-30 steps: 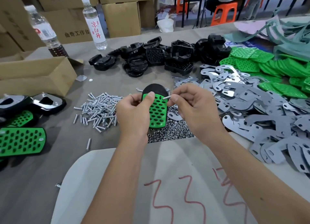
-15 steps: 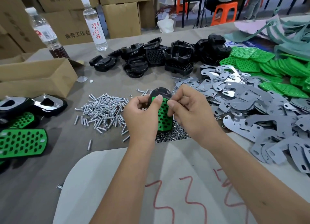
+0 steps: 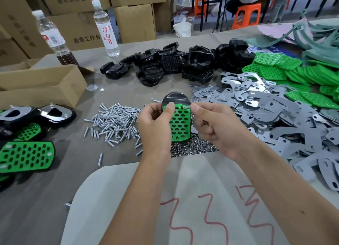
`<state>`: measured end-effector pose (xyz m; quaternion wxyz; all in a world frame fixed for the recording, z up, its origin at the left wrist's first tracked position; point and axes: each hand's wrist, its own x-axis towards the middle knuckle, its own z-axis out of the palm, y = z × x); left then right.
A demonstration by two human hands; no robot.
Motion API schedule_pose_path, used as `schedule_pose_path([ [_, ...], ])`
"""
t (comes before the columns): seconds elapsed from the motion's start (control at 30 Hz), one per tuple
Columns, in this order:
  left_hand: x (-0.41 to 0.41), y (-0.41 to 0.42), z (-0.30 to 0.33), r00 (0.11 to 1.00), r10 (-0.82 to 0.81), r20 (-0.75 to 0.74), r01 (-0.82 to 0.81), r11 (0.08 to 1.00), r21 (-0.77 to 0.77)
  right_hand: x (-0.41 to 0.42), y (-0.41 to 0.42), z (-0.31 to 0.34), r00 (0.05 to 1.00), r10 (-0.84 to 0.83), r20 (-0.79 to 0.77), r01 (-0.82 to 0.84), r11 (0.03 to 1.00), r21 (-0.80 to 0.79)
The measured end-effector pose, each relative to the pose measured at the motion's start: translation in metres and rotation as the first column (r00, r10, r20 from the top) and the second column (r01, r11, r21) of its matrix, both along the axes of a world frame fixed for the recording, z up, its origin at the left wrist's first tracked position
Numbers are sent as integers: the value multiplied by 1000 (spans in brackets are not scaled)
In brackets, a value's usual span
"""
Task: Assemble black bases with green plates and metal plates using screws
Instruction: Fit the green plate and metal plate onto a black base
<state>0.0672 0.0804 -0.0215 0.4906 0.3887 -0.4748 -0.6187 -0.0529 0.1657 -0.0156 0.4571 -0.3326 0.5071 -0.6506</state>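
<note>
Your left hand [image 3: 156, 127] grips the black base [image 3: 174, 98] with a green plate [image 3: 180, 124] seated on it, thumb pressed on the plate's upper left corner, the piece held upright above the desk [image 3: 117, 96]; your right hand [image 3: 212, 124] pinches a screw [image 3: 187, 107] between thumb and forefinger, its tip at the plate's upper right hole; whether the tip has entered the hole is too fine to tell; to do this well, I would keep the thumb firm so the plate cannot slide off the base, line the screw straight with the hole before pushing, and not force it if it binds, since a tilted screw may jam or shift the plate; the loose screws [image 3: 113, 122] lie in a heap just left of your left hand, a heap of small nuts [image 3: 192, 148] lies under the held piece, metal plates [image 3: 275, 116] spread to the right, more black bases [image 3: 176, 65] and green plates [image 3: 302, 76] lie beyond; as for containers, an open cardboard box [image 3: 42, 85] stands at the left, its contents hidden from this angle; two bottles [image 3: 106, 28] stand behind it, one clear, the other holding a dark liquid low down; finished pieces [image 3: 27, 155] lie at the left edge.
</note>
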Motion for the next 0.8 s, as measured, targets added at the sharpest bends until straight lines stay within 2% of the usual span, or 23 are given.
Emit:
schedule_pose_path([
  [0.17,0,0,1,999,8,44,-3,995,-98,-3,4,3,996,66,55,-67,997,29],
  [0.3,2,-1,-1,997,47,68,-34,983,-183,-3,5,3,990,136,18,-137,989,55],
  [0.6,2,2,-1,973,123,195,-44,929,-368,1,3,2,993,97,62,-100,994,43],
  [0.73,2,1,-1,983,94,156,-44,954,-295,2,3,3,990,116,80,-117,993,3],
  [0.8,3,0,-1,981,105,165,-50,950,-308,1,3,2,989,124,81,-124,992,-5],
])
